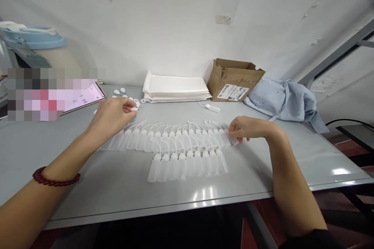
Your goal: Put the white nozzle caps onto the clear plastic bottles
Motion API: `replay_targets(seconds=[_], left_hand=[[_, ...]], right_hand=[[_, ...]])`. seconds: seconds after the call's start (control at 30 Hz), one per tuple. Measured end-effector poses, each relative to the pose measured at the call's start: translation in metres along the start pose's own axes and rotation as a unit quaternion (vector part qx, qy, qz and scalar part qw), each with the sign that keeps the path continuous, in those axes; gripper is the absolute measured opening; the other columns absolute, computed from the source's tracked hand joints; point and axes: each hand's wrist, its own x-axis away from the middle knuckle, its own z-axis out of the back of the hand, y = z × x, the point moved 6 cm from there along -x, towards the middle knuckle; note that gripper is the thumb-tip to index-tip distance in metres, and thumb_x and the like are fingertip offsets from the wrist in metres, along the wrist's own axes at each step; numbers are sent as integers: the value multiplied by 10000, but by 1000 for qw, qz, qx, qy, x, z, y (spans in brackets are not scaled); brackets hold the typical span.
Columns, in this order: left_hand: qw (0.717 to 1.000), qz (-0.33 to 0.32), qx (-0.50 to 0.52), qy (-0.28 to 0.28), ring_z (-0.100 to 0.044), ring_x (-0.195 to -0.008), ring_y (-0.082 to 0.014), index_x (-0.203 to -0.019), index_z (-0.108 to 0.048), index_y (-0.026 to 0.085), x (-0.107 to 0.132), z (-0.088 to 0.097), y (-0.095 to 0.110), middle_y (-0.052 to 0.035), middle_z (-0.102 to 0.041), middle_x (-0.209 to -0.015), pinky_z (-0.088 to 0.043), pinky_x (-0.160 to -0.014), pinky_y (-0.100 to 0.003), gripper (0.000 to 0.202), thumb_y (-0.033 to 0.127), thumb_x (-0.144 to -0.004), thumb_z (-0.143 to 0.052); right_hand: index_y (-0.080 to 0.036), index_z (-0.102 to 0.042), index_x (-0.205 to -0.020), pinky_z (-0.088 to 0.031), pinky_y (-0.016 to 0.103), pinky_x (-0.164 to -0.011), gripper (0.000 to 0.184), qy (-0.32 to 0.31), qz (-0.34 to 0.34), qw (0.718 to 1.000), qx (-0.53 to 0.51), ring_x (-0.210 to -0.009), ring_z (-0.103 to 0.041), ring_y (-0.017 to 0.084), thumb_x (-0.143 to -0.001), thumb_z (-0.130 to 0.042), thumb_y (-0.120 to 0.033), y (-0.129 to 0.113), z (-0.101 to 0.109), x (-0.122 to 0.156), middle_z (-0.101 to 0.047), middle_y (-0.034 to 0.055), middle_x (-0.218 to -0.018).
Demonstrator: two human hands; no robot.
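Two rows of small translucent plastic bottles lie on the table, each with a thin white strap curving from its neck. At the right end of the back row, my right hand has its fingers closed on one bottle. My left hand is at the upper left of the rows, thumb and fingers pinched on a small white cap. Several loose white caps lie just behind that hand. Another bottle lies alone behind the rows, with a thin piece at its tip.
A stack of white trays stands against the wall, beside an open cardboard box. A light-blue cloth bag is at the right. A phone and a blue-lidded container are at the left. The table's front edge runs below the bottles.
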Motion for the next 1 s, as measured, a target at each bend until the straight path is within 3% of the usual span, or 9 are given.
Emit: replay_targets(seconds=[0.27,0.4,0.57,0.67,0.8,0.9,1.0], left_hand=[[997,31,63,33,-672,-843,-215,-858,-652,156,-1,2,-5,-46,-707,-851,-497,-834,-303,225,246,-655,-614],[990,23,138,-12,-668,-914,-232,-953,-656,177,7,0,4,-48,-717,-904,-513,-784,-301,314,351,-692,-640],[961,19,263,-86,-634,-1026,-265,-969,-670,212,21,-9,20,-64,-716,-1001,-504,-841,-342,362,438,-690,-713],[933,-14,335,-131,-636,-1012,-248,-966,-672,210,29,-19,34,-64,-697,-1043,-509,-851,-354,349,433,-703,-723],[892,-52,414,-175,-644,-956,-203,-933,-676,205,42,-28,52,-43,-693,-999,-529,-821,-313,294,396,-718,-737],[864,-64,458,-198,-656,-894,-174,-896,-679,198,52,-32,62,-25,-697,-933,-543,-797,-276,252,351,-712,-756],[857,-70,479,-175,-659,-855,-166,-883,-679,181,59,-30,67,-23,-696,-885,-551,-776,-264,229,318,-718,-757]], right_hand=[[-174,-582,-633,-382,276,-519,158,62,45,997,12,-607,-557,177,-714,-565,-309,2,9,-9,-663,51,-626],[-168,-598,-735,-408,279,-546,166,137,65,988,-31,-652,-592,188,-731,-575,-332,-3,21,-2,-689,52,-697],[-177,-578,-774,-488,306,-688,217,286,132,941,-127,-770,-639,219,-749,-631,-386,-15,35,15,-674,55,-765],[-182,-555,-799,-501,319,-717,252,335,193,900,-201,-771,-650,214,-758,-661,-407,-28,33,21,-666,49,-767],[-195,-514,-884,-505,316,-692,287,303,272,868,-284,-791,-674,219,-791,-656,-427,-57,15,21,-690,51,-797],[-208,-466,-958,-495,285,-616,269,250,313,866,-299,-755,-684,202,-853,-590,-422,-83,-6,21,-694,41,-804],[-213,-446,-988,-468,251,-522,233,223,337,868,-289,-624,-668,154,-882,-559,-388,-103,-24,24,-669,15,-805]])
